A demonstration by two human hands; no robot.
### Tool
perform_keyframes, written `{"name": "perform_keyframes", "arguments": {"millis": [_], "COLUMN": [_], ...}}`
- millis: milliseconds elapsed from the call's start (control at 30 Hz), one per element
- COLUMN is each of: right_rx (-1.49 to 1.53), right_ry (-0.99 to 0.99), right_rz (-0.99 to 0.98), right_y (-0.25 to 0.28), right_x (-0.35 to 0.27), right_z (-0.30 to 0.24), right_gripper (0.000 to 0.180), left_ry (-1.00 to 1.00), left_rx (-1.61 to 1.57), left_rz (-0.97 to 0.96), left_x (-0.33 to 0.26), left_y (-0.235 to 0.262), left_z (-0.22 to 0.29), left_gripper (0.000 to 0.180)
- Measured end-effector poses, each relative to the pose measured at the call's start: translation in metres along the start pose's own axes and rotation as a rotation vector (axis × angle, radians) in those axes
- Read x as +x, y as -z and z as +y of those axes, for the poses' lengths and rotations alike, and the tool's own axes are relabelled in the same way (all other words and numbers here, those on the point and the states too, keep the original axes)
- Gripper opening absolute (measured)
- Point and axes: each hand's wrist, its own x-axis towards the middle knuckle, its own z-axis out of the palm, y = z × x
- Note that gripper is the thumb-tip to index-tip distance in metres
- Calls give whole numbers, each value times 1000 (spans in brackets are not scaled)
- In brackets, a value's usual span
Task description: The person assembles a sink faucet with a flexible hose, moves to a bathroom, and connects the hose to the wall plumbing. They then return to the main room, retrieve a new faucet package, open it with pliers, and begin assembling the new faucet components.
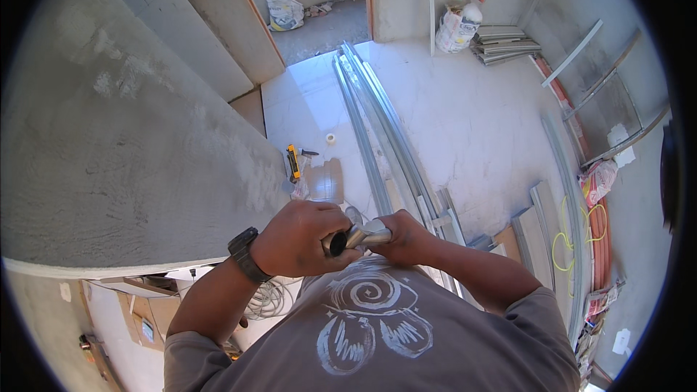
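In the head view we are looking down over a pale, dusty floor (pixel 465 123) in a bare room under construction. A grey plastered wall (pixel 123 145) is filling the left side, and a doorway (pixel 312 7) is opening at the top, with a white sack (pixel 284 13) lying beyond it. Long metal channels (pixel 377 123) are stretching across the floor from the doorway towards us, and more cut pieces are stacked in the far right corner (pixel 504 43) beside a white bottle (pixel 470 13). A yellow-and-black tool (pixel 293 162) and a small roll of tape (pixel 331 139) are lying near the wall, and a yellow cord (pixel 573 236) is curling at the right.

Close to our chest we are holding a short metal tube (pixel 356 236), silvery with a dark open end facing left. Our left hand (pixel 301 238), a black watch (pixel 245 254) on its wrist, is wrapping closed around that dark end. Our right hand (pixel 403 238) is gripping the other end, fingers curled tight.
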Motion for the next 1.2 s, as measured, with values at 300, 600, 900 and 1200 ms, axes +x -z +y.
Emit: {"name": "perform_keyframes", "arguments": {"millis": [300, 600, 900, 1200], "right_rx": [329, 198, 50, -128], "right_ry": [-113, 89, -6, 49], "right_rz": [147, -84, -558, -1105], "right_y": [93, 139, 173, 174], "right_x": [244, 505, 691, 917], "right_z": [22, -29, -26, 56], "right_gripper": [28, 40, 18, 26], "left_ry": [619, 588, 468, -97], "left_rx": [-773, -727, -248, 965], "left_rz": [586, 760, 1190, 1395], "left_x": [98, 196, 236, 232], "left_y": [18, 163, 382, 608], "left_z": [-195, -362, -416, -449], "left_gripper": [46, 34, 23, 21]}}
